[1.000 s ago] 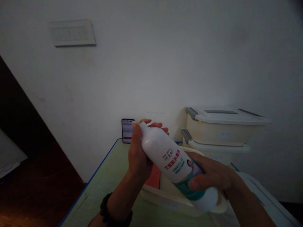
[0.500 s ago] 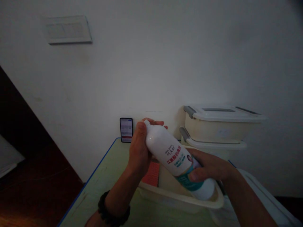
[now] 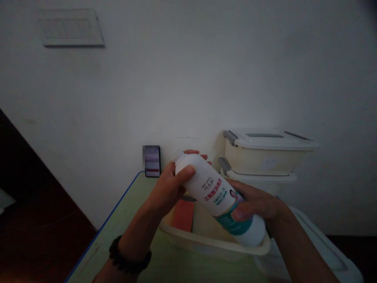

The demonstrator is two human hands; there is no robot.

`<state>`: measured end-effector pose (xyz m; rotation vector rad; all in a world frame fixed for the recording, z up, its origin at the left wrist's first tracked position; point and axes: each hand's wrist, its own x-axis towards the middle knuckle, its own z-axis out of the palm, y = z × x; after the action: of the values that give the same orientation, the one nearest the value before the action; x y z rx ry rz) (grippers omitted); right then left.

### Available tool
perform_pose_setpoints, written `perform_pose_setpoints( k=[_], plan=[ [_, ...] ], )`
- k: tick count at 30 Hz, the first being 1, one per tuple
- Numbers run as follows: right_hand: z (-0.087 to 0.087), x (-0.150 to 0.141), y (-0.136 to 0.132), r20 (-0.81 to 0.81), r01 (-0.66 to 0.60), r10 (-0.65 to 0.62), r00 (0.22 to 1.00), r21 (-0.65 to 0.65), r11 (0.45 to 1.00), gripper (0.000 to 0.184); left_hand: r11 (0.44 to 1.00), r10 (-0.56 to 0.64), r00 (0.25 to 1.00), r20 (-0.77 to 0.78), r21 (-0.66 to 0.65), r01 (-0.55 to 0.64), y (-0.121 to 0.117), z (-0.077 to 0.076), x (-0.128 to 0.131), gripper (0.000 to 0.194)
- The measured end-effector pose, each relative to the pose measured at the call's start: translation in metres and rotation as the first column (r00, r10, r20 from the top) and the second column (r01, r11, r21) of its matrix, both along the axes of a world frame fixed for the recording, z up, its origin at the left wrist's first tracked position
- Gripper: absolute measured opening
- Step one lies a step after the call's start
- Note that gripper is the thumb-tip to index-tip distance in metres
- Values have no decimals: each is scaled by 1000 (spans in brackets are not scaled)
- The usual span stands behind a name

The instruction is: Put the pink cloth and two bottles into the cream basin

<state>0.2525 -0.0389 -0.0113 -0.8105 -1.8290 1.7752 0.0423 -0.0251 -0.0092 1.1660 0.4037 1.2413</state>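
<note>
A white disinfectant bottle (image 3: 203,177) with red lettering and a teal band is held tilted, its neck up and to the left. My left hand (image 3: 172,182) wraps round the bottle's upper end, thumb on the shoulder and fingertips showing behind it. Round the lower, teal part, my right hand (image 3: 253,202) is closed with its thumb across the label. The bottle is above a cream plastic bin (image 3: 206,241), its base near the bin's right front rim. Inside the bin lies a red textured item (image 3: 183,215), partly covered by my left hand.
A phone (image 3: 152,162) leans against the wall at the back of the green table (image 3: 120,224). Two stacked cream storage boxes (image 3: 253,159) with grey latches stand behind on the right. A pale lid (image 3: 324,239) lies at the right. A switch plate (image 3: 70,28) is on the wall.
My left hand has shifted from the bottle's neck and cap onto its shoulder, the thumb now lying across it. My right hand keeps its hold. The view has swung slightly right.
</note>
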Motion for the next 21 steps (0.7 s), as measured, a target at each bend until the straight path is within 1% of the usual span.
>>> perform_pose_setpoints(
  k=[2,4,6,9,12,16,18,21],
  plan=[
    [-2,-2,0,-45,-28,27,999,-35,999,67,999,-47,999,15,25,46,-1,1,-1,50],
    [-2,-3,-1,-44,-16,14,999,-27,1000,67,998,-37,999,2,42,37,-3,1,-2,51],
    [-2,-4,-1,-20,13,-13,1000,-3,1000,64,999,14,1000,3,46,-14,-4,1,-1,47],
    [0,-7,-1,37,78,-79,996,35,996,57,990,128,992,8,62,-128,-6,1,5,45],
    [3,-12,-1,113,158,-173,978,130,979,52,978,180,983,-26,111,-176,-8,-1,11,44],
    [6,-18,-4,196,215,-281,940,299,930,52,973,169,983,-68,174,-155,-9,-3,14,42],
    [7,-21,-5,218,225,-310,926,342,912,51,968,169,983,-77,203,-150,-8,-4,13,41],
    [7,-23,-7,215,232,-328,920,376,897,49,953,206,975,-84,243,-180,-8,-5,12,40]
  ],
)
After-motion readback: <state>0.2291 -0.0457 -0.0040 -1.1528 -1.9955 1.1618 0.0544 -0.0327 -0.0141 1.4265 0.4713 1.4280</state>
